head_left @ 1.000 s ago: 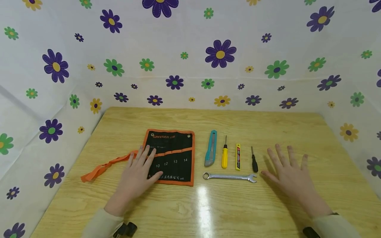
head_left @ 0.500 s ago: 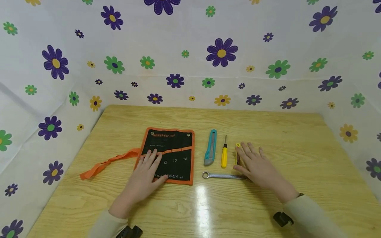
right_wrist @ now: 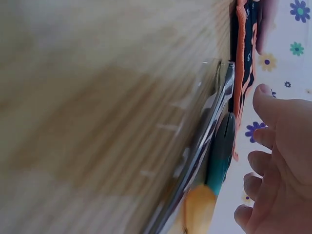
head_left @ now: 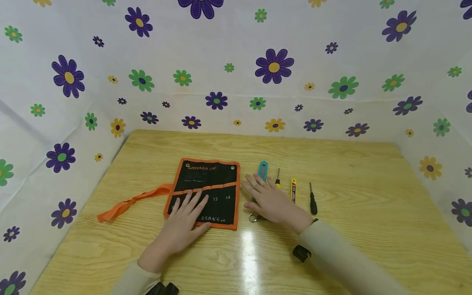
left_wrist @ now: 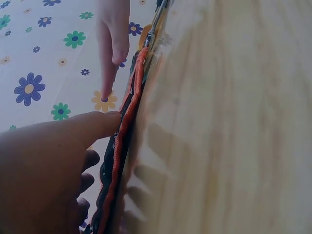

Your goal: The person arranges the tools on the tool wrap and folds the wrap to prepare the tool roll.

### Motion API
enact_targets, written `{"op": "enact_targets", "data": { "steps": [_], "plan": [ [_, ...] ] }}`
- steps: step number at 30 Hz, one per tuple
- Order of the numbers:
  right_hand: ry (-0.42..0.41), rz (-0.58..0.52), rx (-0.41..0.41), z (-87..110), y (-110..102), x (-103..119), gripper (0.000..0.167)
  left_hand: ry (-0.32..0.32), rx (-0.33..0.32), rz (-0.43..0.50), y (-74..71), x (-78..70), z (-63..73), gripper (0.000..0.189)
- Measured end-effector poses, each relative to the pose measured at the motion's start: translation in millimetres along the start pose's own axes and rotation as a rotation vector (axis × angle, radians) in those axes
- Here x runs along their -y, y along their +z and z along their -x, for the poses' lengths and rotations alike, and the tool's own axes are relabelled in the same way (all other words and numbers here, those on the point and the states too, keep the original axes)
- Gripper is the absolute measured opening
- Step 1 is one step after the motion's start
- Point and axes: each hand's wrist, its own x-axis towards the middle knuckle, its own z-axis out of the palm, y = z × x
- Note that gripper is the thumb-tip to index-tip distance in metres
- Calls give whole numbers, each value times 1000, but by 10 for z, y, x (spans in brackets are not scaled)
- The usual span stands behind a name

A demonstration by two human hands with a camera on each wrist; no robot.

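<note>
A black tool pouch (head_left: 221,205) with orange edging and numbered pockets lies flat on the table. My left hand (head_left: 182,231) is over its lower left part, fingers straight and spread; in the left wrist view the thumb tip is right at the pouch's orange edge (left_wrist: 127,117). My right hand (head_left: 274,203) extends flat above the tools, fingers spread, holding nothing. Beneath it in the head view are a teal utility knife (head_left: 263,169), a yellow-handled screwdriver (head_left: 278,174) and a combination wrench (head_left: 253,217), each partly hidden. The right wrist view shows the wrench (right_wrist: 195,156) and the knife (right_wrist: 222,151) below the fingers.
A slim yellow and black pack (head_left: 293,190) and a small black screwdriver (head_left: 312,200) lie right of the right hand. An orange strap (head_left: 134,200) trails left from the pouch. Flower-printed cloth (head_left: 236,82) encloses the back and sides of the wooden table (head_left: 368,205).
My right hand has swept left from beyond the black screwdriver, over the yellow pack, to above the knife. My left hand has slid slightly right over the pouch. The tools stay put.
</note>
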Motion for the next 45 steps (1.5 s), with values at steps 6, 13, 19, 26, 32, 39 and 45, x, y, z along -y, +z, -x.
{"op": "enact_targets", "data": {
  "steps": [6, 13, 19, 26, 32, 39, 45],
  "plan": [
    [-13, 3, 56, -258, 8, 55, 69, -1, 34, 53, 2, -24, -8, 75],
    [-26, 59, 121, -410, 30, 109, 68, -3, 78, 64, -1, -44, -4, 74],
    [-13, 113, 172, -475, 45, 137, 67, -3, 90, 23, -38, -43, -14, 73],
    [-4, 140, 199, -471, 33, 180, 66, -54, 135, -19, -45, -55, -47, 72],
    [23, 279, 231, -436, 53, 251, 66, -94, 139, -60, -23, -96, -94, 67],
    [42, 331, 231, -396, 73, 334, 64, -126, 100, -110, -12, -104, -137, 64],
    [26, 292, 241, -371, 63, 346, 65, -164, 92, -133, -14, -95, -169, 59]
  ]
}}
